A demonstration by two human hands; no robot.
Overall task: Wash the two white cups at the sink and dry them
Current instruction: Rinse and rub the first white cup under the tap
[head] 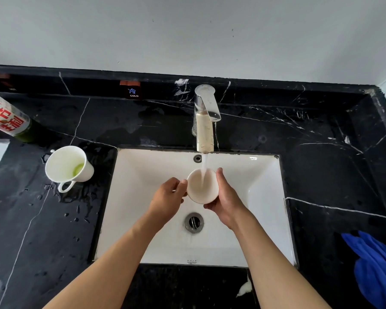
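Observation:
A white cup is held over the white sink with its mouth up, directly under the running stream from the chrome tap. Water pours into it. My left hand grips the cup's left side, where the handle is hidden by the fingers. My right hand wraps around its right side and bottom. A second white cup with a handle stands on the wet black counter left of the sink, with a little green liquid inside.
The black marble counter carries water drops left of the sink. A blue cloth lies at the right edge. A bottle with red lettering stands at the far left. The drain sits below the hands.

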